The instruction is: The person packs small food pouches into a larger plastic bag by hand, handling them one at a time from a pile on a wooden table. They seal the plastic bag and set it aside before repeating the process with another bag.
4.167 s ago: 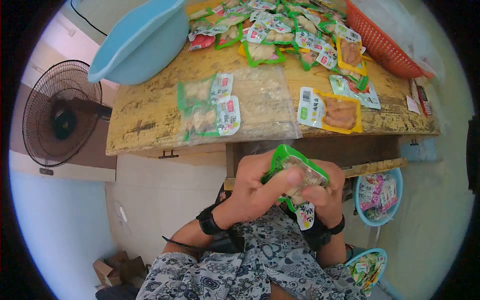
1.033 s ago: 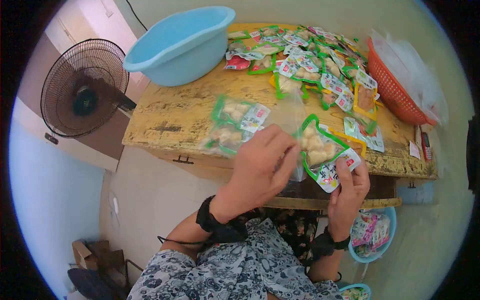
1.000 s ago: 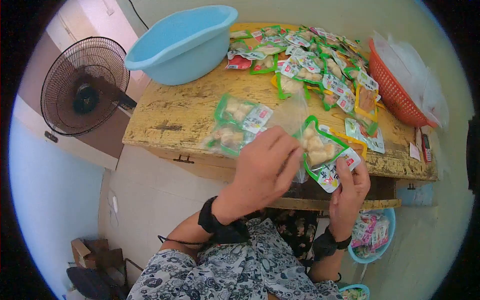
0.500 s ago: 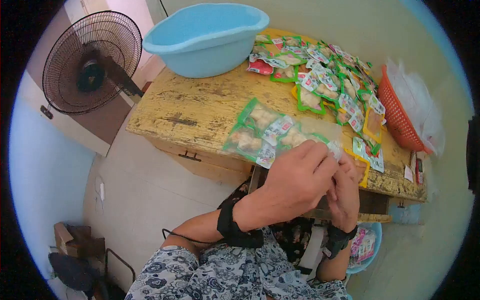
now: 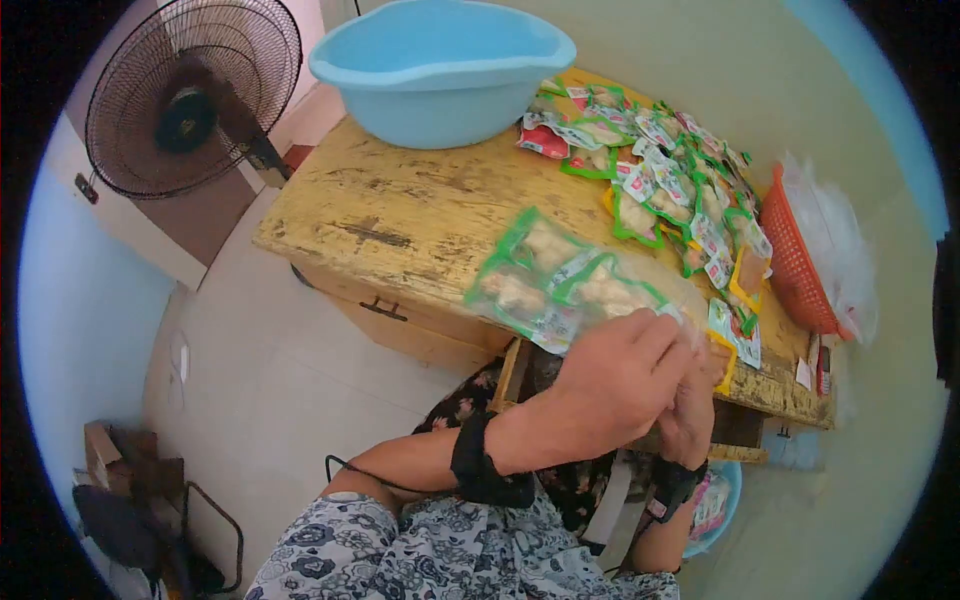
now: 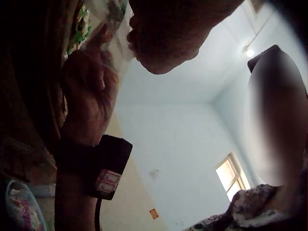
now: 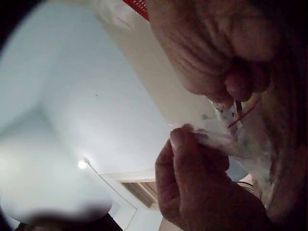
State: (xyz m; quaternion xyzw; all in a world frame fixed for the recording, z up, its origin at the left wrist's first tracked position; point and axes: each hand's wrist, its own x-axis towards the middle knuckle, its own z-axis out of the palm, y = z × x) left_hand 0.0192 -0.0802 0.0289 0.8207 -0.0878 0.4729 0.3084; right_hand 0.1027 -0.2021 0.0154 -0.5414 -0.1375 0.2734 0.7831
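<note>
Pinching with left hand [image 5: 622,382] and right hand [image 5: 690,418] one end of the clear bag [image 5: 572,285], lengthwise to the left along the front edge of the table [image 5: 385,205], nearer left hand.

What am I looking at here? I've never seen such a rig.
There is no machine: a person works bare-handed. The bright picture is taken from the head, looking down; the two darker ones are from the left and right wrists. On the worn yellow table sit a blue basin, a heap of packets and a red basket. The left hand pinches a clear bag with food packs inside; the right hand is at the bag too, its grip partly hidden.
</note>
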